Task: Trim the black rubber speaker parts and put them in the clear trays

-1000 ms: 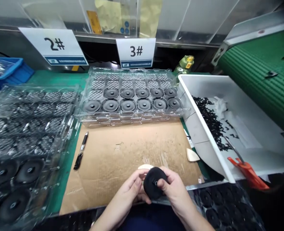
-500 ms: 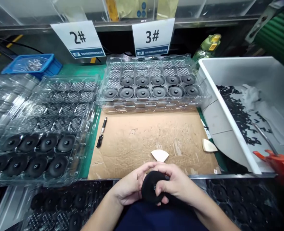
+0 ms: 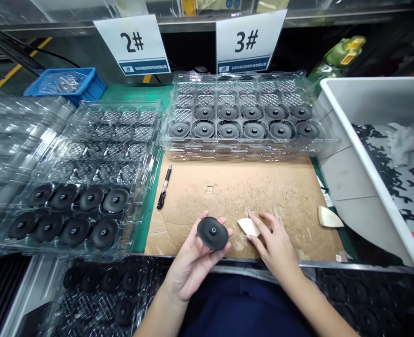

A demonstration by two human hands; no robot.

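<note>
My left hand (image 3: 196, 262) holds a black round plastic part (image 3: 213, 233) with a small raised hub at its centre. The part rests on the upturned fingers, hub facing up. Over the cardboard, my right hand (image 3: 277, 243) has its thumb and index finger on the edges of a cream fan-shaped wedge (image 3: 247, 226). The wedge lies on the cardboard sheet (image 3: 200, 187), its material not clear. A second cream wedge (image 3: 329, 217) sits at the right edge of the sheet.
A pen (image 3: 164, 187) lies at the left of the cardboard. Clear trays (image 3: 182, 146) with black parts stand behind; another tray (image 3: 136, 178) is at left. A white bin (image 3: 368, 206) of small black pieces stands right. A blue basket (image 3: 87, 89) sits far left.
My right hand has let go of the black part and moved right to the cream wedge. My left hand now holds the part alone, higher and hub up. The view has shifted right-to-left slightly.
</note>
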